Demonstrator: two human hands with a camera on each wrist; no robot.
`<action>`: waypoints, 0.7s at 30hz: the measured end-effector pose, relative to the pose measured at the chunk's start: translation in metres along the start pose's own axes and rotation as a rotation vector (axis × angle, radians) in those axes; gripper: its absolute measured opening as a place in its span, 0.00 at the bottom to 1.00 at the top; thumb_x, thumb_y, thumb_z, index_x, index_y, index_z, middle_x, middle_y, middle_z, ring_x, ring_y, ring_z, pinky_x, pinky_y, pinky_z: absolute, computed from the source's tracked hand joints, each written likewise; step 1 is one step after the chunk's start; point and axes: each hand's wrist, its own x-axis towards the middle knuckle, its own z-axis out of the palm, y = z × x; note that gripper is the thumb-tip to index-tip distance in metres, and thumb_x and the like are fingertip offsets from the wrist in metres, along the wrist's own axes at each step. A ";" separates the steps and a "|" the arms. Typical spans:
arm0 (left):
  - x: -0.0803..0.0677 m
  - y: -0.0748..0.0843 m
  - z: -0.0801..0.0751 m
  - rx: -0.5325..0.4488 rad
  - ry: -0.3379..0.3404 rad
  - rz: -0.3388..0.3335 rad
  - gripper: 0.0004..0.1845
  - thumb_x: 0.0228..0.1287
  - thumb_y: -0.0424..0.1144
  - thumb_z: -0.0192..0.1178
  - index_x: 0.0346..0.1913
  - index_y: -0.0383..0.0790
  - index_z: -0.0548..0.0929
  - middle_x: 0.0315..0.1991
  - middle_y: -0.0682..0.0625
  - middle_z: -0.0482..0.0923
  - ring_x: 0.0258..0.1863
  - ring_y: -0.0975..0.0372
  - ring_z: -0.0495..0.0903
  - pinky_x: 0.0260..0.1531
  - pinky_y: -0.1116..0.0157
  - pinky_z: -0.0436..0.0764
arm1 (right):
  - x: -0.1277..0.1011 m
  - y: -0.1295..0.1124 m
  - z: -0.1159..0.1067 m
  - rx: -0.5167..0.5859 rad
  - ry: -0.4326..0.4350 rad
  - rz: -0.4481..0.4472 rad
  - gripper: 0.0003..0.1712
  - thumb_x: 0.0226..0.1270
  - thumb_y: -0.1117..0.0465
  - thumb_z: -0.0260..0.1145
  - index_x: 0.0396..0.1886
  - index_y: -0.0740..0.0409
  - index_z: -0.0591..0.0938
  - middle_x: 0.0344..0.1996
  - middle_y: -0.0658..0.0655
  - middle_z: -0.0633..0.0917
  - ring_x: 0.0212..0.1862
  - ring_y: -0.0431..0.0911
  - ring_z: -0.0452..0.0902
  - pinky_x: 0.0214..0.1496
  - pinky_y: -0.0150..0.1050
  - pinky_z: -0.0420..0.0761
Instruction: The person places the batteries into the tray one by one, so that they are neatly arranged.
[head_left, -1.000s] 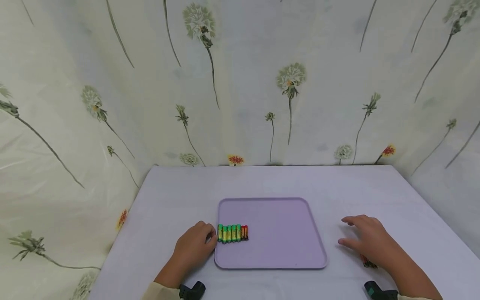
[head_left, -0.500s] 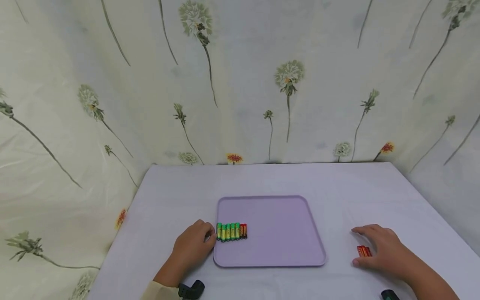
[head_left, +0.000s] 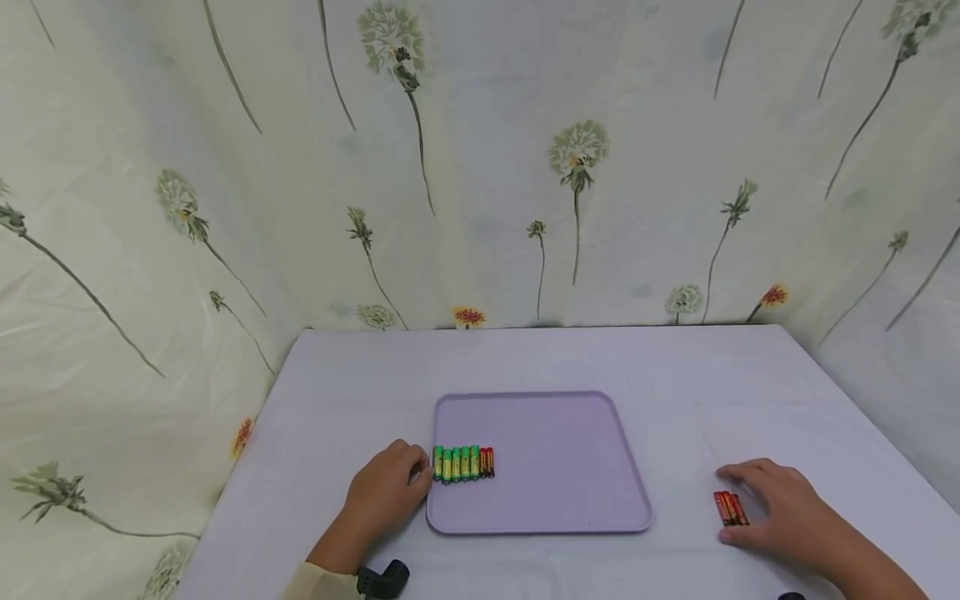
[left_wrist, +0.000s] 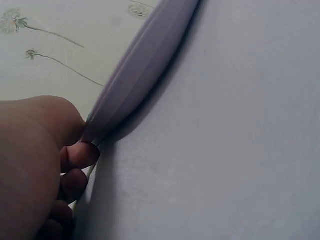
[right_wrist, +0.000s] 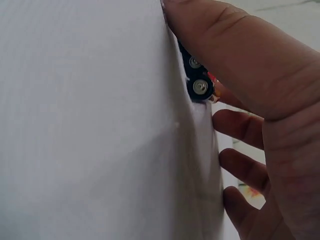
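My left hand [head_left: 393,485] pinches the left rim of a flat lilac tray [head_left: 555,467], its thumb and curled fingers at the edge in the left wrist view. Beside those fingers, several green-and-yellow batteries [head_left: 456,465] lie in a row on the tray. Two thinner red batteries [head_left: 487,462] continue that row on its right. Over on the right of the table, my right hand [head_left: 787,508] is spread around a small group of red batteries [head_left: 731,508] on the cloth. Its thumb and fingers stand apart on either side; battery ends [right_wrist: 200,87] show beneath the thumb in the right wrist view.
A pale lilac cloth covers the table [head_left: 555,358]. Behind and beside it hangs a light curtain [head_left: 480,167] printed with dandelions. A black wrist device [head_left: 384,579] is strapped by the left sleeve [head_left: 322,583].
My right hand has drawn back toward the lower right, from above the loose red batteries to around them, so they now show. The left hand and the tray stay put.
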 end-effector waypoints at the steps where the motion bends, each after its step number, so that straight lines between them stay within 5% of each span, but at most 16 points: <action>1: 0.000 0.000 0.000 0.001 0.001 0.001 0.06 0.72 0.48 0.61 0.37 0.54 0.81 0.32 0.59 0.70 0.30 0.65 0.68 0.30 0.66 0.69 | -0.001 0.001 0.000 0.003 0.003 -0.004 0.55 0.38 0.28 0.83 0.61 0.57 0.82 0.58 0.64 0.82 0.59 0.66 0.74 0.57 0.69 0.72; 9: 0.000 0.001 -0.002 -0.005 -0.007 -0.004 0.05 0.72 0.48 0.62 0.37 0.54 0.81 0.32 0.59 0.70 0.30 0.65 0.68 0.29 0.65 0.69 | -0.010 0.010 0.004 0.037 0.071 -0.078 0.47 0.41 0.33 0.84 0.58 0.55 0.84 0.55 0.58 0.85 0.59 0.64 0.76 0.57 0.63 0.69; 21: 0.000 0.000 0.000 -0.015 0.000 0.001 0.05 0.72 0.48 0.62 0.37 0.54 0.81 0.32 0.59 0.70 0.30 0.66 0.68 0.29 0.66 0.69 | -0.013 0.013 0.002 0.048 0.063 -0.063 0.35 0.47 0.37 0.83 0.53 0.48 0.86 0.52 0.53 0.87 0.57 0.61 0.77 0.57 0.63 0.73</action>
